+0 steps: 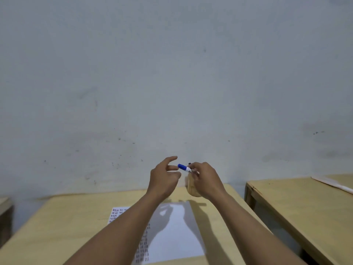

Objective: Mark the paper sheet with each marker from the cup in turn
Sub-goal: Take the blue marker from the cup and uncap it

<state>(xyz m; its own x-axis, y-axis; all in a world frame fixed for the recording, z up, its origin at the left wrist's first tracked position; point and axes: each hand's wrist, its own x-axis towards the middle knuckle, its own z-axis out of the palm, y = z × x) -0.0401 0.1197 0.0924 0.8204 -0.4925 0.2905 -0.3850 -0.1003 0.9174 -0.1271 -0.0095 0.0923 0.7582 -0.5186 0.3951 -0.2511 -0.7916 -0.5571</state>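
My right hand [205,178] holds a marker with a blue cap [183,167], lifted above the table and pointing left. My left hand [164,176] hovers just left of the cap with fingers spread, holding nothing; its fingertips are a little short of the cap. Behind my right hand stands a light wooden cup [191,188], mostly hidden; a dark marker tip [189,163] shows above the hand. The white paper sheet [177,232] lies on the wooden table [63,222] under my forearms, with rows of small red and dark marks along its left part.
A second wooden table [298,207] stands to the right across a narrow gap, with a white strip [334,183] at its far edge. A grey wall rises directly behind the tables. Another surface edge shows at far left [4,205].
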